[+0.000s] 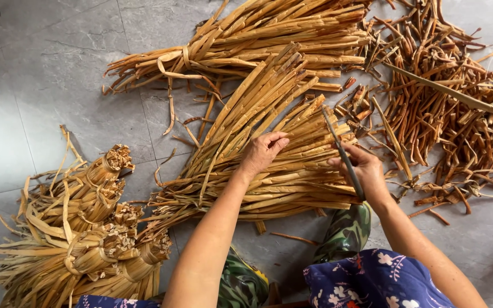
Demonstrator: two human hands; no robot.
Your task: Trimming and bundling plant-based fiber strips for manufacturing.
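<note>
Left hand: left hand (262,152) resting on the fanned bundle of long tan split strips (269,154), fingers curled, tips pinching at one strip near the top of the fan; grip closed lightly on that strip, though exactly which strip hard to tell.

Right hand: right hand (363,171) wrapped around the thin dark grey blade-like tool (343,157), grip closed firm, tool point angled up and away over the fan's right edge.

Work piece: fanned bundle lying flat on the floor straight ahead, narrow end toward the knees, wide end spreading away.

Doing it well (judgement): single out one strip with the left fingertips before bringing the blade in; keep the edge pointed away from the left hand; hold the other strips down under the left palm so the fan does not shift.

Risk (judgement): strips overlap closely, easy to catch two at once; left fingers near the tool's path.

Nearby stock: second tied bundle of tan strips (246,40) behind the fan, bound with a flat strip knot; loose heap of darker reddish-brown curled offcuts (452,108) to the right; short tied sheaves with cut ends up (87,228) at lower left.

Surface: grey stone-look floor tiles (41,85) with thin grout lines, scattered slivers around the bundles.

Room: only floor in view; dull daylight, no walls or furniture showing.

Wearer: blue floral garment (372,282) and green patterned footwear (346,231) at the bottom edge.
</note>
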